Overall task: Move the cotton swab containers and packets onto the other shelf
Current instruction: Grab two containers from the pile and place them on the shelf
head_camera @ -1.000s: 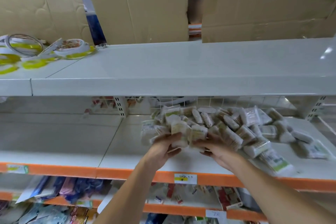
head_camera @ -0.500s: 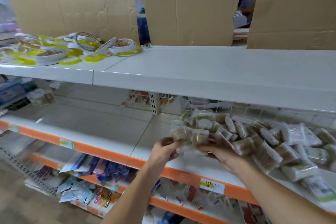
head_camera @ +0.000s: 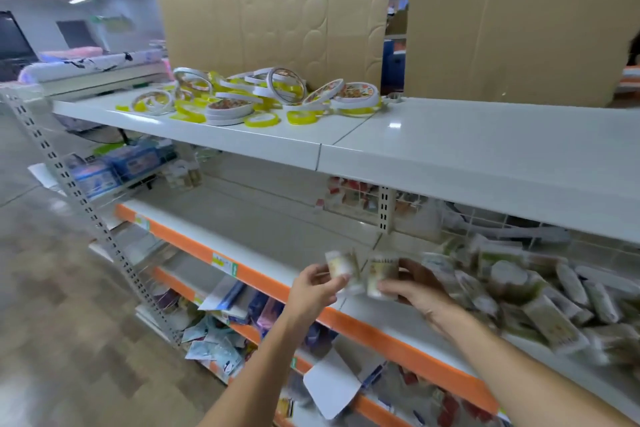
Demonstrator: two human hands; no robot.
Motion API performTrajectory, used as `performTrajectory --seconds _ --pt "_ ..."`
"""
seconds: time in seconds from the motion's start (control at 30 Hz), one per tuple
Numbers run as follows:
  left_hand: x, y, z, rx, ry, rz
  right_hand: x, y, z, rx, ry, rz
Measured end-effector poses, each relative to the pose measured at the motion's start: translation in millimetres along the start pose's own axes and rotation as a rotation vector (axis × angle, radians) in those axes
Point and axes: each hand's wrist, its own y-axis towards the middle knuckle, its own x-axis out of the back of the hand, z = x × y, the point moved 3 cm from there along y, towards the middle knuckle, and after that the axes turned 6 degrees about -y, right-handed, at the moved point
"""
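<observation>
While my left hand and right hand each pinch a small clear swab container, transfer is barely begun — the heaped packet pile remains right of them.

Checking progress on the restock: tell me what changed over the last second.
Both hands lifted off the heap and swung left. The left hand now holds a small clear cotton swab container, the right hand another, above the orange-edged white shelf. The heap of swab packets stayed put.
</observation>
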Motion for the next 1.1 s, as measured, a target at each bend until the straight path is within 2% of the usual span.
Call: performTrajectory --seconds 0.53,0.77,1.1 --pt "206 20 -23 -0.059 0.014 -0.151 -206 72 40 0.021 0.066 0.051" --pt "287 38 -26 -0.066 0.033 -0.268 -291 110 51 0.020 0.071 0.138" --pt "396 97 -39 -0.086 0.048 -0.325 -401 181 77 0.018 0.049 0.180"
